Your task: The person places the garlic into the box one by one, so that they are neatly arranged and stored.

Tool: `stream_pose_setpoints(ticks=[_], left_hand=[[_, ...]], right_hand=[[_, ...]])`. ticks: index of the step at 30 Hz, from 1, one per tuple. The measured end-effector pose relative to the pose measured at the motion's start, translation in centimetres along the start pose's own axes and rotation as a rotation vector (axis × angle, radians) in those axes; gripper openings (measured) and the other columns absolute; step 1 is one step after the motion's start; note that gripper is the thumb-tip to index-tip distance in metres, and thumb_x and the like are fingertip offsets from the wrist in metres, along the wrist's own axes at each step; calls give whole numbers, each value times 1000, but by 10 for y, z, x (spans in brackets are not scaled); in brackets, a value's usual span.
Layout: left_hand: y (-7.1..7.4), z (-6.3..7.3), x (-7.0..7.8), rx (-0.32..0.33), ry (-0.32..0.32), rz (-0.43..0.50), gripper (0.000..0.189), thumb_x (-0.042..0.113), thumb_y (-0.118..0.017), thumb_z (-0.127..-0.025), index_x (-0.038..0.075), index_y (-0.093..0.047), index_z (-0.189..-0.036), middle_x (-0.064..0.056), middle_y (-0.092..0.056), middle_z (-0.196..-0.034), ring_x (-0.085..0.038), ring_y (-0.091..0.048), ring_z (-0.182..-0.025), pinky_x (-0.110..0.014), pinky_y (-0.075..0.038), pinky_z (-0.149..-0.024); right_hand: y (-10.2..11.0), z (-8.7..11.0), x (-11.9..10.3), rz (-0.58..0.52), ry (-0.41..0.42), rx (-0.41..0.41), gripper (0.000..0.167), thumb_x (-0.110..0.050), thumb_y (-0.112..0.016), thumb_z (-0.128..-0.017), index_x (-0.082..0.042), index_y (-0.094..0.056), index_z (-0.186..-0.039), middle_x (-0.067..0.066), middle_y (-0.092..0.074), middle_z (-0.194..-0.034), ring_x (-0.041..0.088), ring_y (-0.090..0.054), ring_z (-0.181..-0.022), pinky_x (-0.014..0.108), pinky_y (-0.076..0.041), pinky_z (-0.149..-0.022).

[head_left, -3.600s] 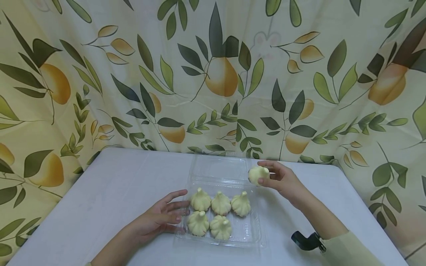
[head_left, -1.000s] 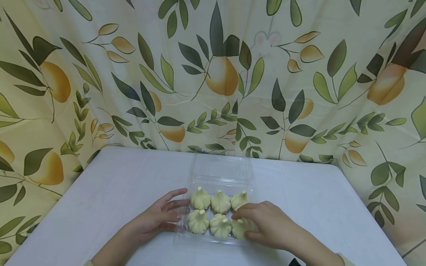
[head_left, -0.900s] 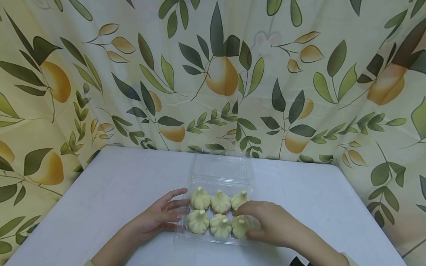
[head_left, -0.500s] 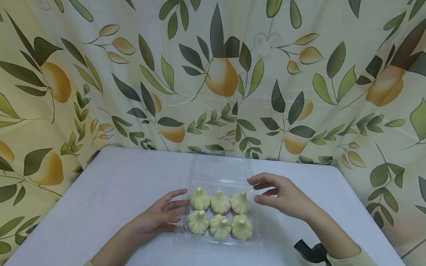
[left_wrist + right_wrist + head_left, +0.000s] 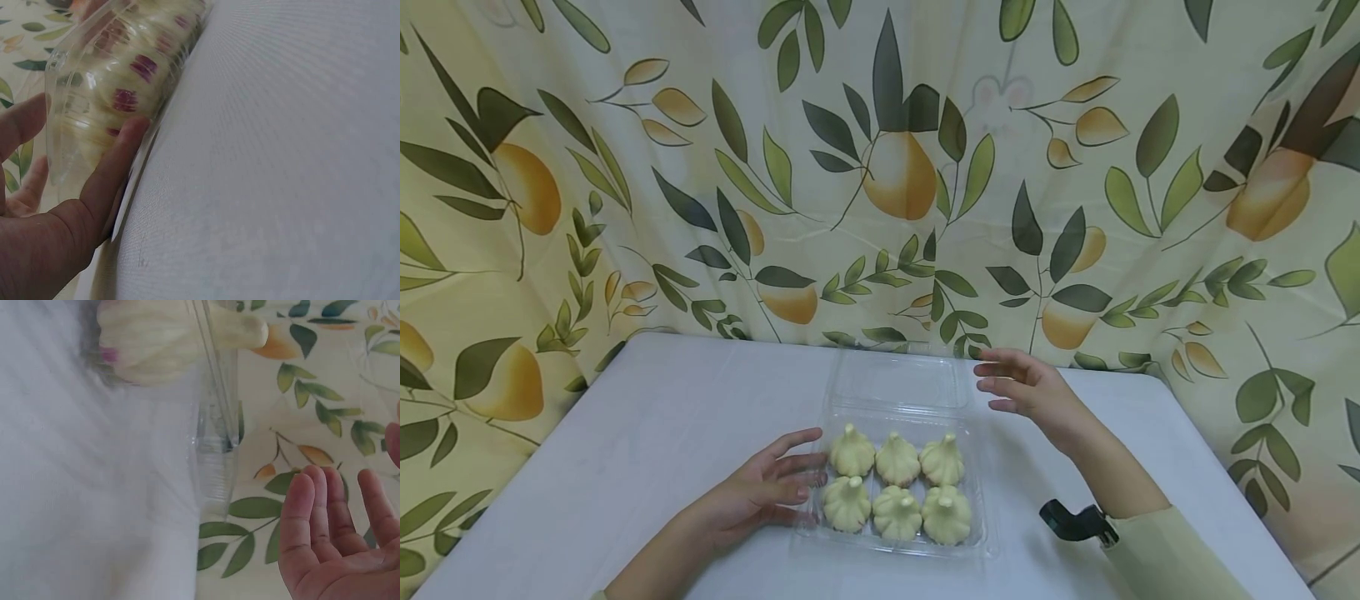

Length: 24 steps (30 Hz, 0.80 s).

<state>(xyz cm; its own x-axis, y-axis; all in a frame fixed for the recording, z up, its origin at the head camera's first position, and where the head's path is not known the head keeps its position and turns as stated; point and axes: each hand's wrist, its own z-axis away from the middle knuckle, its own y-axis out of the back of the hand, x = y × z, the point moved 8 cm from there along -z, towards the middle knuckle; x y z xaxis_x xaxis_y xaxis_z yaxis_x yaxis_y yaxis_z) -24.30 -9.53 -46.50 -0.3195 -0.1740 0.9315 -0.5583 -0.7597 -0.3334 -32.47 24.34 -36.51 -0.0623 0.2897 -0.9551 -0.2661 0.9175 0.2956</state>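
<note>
Several pale garlic bulbs [image 5: 897, 458] sit stems up in two rows of three inside a clear plastic clamshell box [image 5: 987, 525]. Purple patches show on the bulbs through the box wall in the left wrist view. The box's lid [image 5: 898, 382] lies folded back, away from the person. My left hand [image 5: 752, 493] rests spread against the left side of the box, one fingertip [image 5: 132, 131] on its wall. To the right of the lid, my right hand [image 5: 1033, 396] is raised with loosely bent fingers and holds nothing.
A white cloth [image 5: 700, 392] covers the table. Behind it hangs a curtain [image 5: 820, 275] printed with leaves and fruit. A black wrist-worn device [image 5: 1078, 523] sticks out from the right sleeve [image 5: 1172, 550].
My right hand has put a garlic bulb into the box's front right compartment, let go, and drawn back up beside the lid. The left hand has stayed in place.
</note>
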Motion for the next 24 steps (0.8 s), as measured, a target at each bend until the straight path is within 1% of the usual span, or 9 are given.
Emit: stream_pose_setpoints(ticks=[5, 9, 13, 16, 19, 22, 24], left_hand=[[0, 0, 0, 4, 7, 3, 80, 1, -62, -94, 17, -19, -159, -24, -24, -160, -36, -41, -139, -54, -52, -96], [1, 0, -1, 1, 4, 1, 80, 1, -62, -94, 16, -18, -159, -25, -23, -160, -36, -41, -140, -54, -51, -96], [1, -1, 0, 1, 0, -1, 80, 1, -62, -94, 16, -18, -159, -25, -24, -160, -36, -41, -139, -55, -52, -96], [1, -1, 0, 0, -2, -3, 80, 1, -62, -94, 15, -18, -159, -25, -24, -160, -37, -41, -139, -55, -52, -95], [2, -1, 0, -3, -5, -3, 80, 1, -62, -94, 15, -18, -159, -26, -24, -160, -37, -41, -138, -55, -52, -95], [2, -1, -1, -6, -8, -1, 80, 2, -63, -94, 15, -18, -159, -26, -24, -160, -36, -41, -138, -56, -51, -95], [3, -1, -1, -5, -10, -1, 81, 2, -63, -93, 15, -18, -159, -26, -24, -160, -36, -42, -138, -56, -52, -95]], right_hand=[[5, -12, 14, -75, -68, 40, 59, -27, -64, -98, -5, -40, -148, 18, -52, -142, 12, -65, -110, 38, -55, -95], [6, -24, 28, -141, -118, 67, 63, -27, -62, -99, -4, -35, -151, 6, -57, -133, 13, -65, -110, 38, -54, -96], [7, -35, 43, -211, -193, 96, 61, -27, -60, -101, -7, -34, -152, -4, -59, -122, 16, -64, -113, 37, -54, -97], [8, -41, 54, -272, -257, 113, 60, -26, -58, -102, -10, -33, -154, -3, -60, -122, 22, -60, -122, 38, -51, -101], [7, -45, 65, -329, -306, 114, 63, -24, -55, -103, -11, -27, -158, 4, -57, -130, 28, -53, -129, 39, -49, -103], [5, -48, 73, -374, -330, 111, 66, -22, -55, -103, -10, -22, -159, 11, -52, -136, 26, -54, -125, 35, -52, -99], [2, -49, 77, -391, -331, 100, 68, -20, -55, -102, -8, -20, -159, 13, -52, -137, 21, -58, -120, 34, -53, -97]])
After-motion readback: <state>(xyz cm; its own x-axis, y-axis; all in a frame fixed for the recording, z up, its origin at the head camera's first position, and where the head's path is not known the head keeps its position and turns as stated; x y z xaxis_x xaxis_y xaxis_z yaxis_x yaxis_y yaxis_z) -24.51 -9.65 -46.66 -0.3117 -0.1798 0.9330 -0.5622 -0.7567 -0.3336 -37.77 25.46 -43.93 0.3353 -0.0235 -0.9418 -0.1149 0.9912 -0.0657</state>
